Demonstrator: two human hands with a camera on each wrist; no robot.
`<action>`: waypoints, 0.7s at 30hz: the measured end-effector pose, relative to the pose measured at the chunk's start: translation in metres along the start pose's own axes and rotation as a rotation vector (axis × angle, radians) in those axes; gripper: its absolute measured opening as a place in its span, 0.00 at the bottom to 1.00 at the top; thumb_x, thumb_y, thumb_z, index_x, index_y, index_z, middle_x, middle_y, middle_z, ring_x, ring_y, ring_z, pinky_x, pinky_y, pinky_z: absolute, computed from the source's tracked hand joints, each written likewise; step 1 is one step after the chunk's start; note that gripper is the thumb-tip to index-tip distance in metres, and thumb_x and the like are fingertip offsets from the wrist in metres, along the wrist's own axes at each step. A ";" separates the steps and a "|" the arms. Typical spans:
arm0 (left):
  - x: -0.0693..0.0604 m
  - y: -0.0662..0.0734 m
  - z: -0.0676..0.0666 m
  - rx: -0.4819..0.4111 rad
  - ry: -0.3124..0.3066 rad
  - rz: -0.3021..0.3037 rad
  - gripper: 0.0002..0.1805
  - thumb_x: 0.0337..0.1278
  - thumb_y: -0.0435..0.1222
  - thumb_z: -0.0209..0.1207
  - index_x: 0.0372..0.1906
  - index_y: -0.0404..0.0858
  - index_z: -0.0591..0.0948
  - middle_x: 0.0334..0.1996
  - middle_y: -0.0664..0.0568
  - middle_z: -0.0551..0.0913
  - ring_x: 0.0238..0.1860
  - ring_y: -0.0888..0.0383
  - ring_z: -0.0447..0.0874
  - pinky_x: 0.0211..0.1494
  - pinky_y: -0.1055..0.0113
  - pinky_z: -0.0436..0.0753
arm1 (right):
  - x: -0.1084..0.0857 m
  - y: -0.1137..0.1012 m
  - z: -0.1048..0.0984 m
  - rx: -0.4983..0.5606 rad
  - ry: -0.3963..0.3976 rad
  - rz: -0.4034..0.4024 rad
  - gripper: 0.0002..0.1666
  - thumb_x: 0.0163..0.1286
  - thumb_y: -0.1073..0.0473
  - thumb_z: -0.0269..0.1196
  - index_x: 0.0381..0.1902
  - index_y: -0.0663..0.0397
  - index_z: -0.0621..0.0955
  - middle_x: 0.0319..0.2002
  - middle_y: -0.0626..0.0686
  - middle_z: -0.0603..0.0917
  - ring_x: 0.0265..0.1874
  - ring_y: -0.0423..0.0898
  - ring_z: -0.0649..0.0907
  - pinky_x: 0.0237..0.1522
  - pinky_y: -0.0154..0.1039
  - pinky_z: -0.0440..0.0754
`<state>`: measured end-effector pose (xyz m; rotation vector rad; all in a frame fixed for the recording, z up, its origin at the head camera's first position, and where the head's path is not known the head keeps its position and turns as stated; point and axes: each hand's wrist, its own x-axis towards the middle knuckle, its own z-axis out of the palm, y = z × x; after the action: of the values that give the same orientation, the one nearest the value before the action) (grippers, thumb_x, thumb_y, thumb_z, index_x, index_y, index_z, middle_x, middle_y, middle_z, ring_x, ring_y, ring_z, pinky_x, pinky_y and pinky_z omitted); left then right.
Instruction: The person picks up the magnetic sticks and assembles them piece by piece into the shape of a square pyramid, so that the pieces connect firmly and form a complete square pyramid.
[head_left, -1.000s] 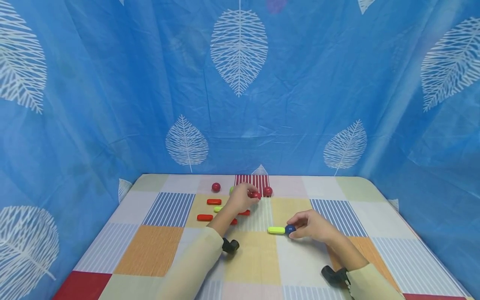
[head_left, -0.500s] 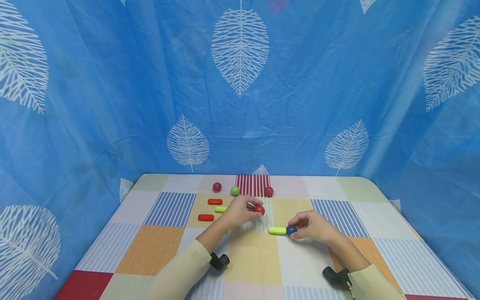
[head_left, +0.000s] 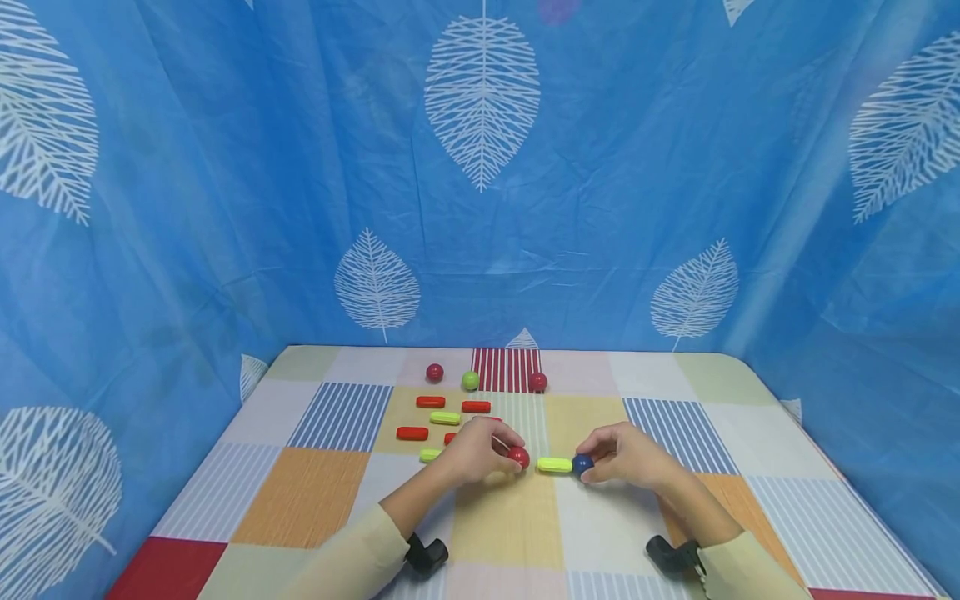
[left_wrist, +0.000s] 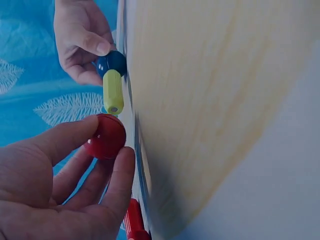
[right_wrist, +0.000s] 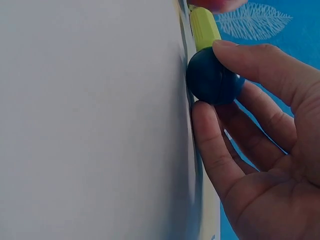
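Note:
Between thumb and fingers, my left hand [head_left: 477, 451] pinches a red ball [head_left: 518, 457], seen close in the left wrist view. My right hand [head_left: 628, 455] pinches a dark blue ball [head_left: 582, 464] low over the cloth. A yellow-green ribbed stick [head_left: 554, 465] extends leftward from the blue ball, end against it. In the left wrist view the stick's free end [left_wrist: 114, 107] points toward the red ball, with a small grey spot on its tip. A narrow gap separates red ball and stick in the head view.
Behind the left hand lie several red sticks [head_left: 412, 433] and yellow-green sticks [head_left: 446, 418], some partly hidden by it. Farther back sit a green ball [head_left: 470, 380] and two red balls [head_left: 538, 382]. A blue leaf-print curtain surrounds the patchwork-covered table [head_left: 292, 500].
My left hand has brought the red ball from the back of the table toward me, beside the stick's free end. The right hand, blue ball and stick stay almost in place.

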<state>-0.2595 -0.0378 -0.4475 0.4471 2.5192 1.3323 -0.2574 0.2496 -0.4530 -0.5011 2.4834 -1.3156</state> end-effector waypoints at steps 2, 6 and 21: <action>-0.001 -0.001 0.001 -0.006 -0.005 -0.015 0.12 0.49 0.33 0.77 0.40 0.47 0.90 0.35 0.59 0.86 0.38 0.58 0.83 0.44 0.64 0.85 | -0.001 -0.001 0.000 0.010 -0.008 0.005 0.18 0.54 0.64 0.79 0.44 0.60 0.88 0.40 0.55 0.90 0.38 0.48 0.85 0.38 0.32 0.85; -0.004 -0.001 0.001 -0.024 -0.019 -0.034 0.11 0.48 0.32 0.77 0.38 0.46 0.90 0.34 0.58 0.87 0.38 0.58 0.83 0.42 0.63 0.85 | -0.001 -0.002 0.000 0.012 -0.015 0.005 0.19 0.54 0.63 0.79 0.44 0.60 0.88 0.40 0.55 0.90 0.37 0.47 0.85 0.38 0.32 0.85; -0.006 0.002 0.005 -0.034 -0.031 -0.042 0.12 0.49 0.30 0.76 0.38 0.46 0.89 0.36 0.57 0.86 0.39 0.57 0.83 0.45 0.61 0.86 | -0.002 -0.006 0.006 0.046 -0.036 -0.009 0.19 0.54 0.65 0.78 0.44 0.62 0.88 0.41 0.58 0.90 0.39 0.48 0.86 0.39 0.31 0.85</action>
<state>-0.2523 -0.0353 -0.4483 0.4026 2.4638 1.3402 -0.2526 0.2428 -0.4513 -0.5214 2.4181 -1.3521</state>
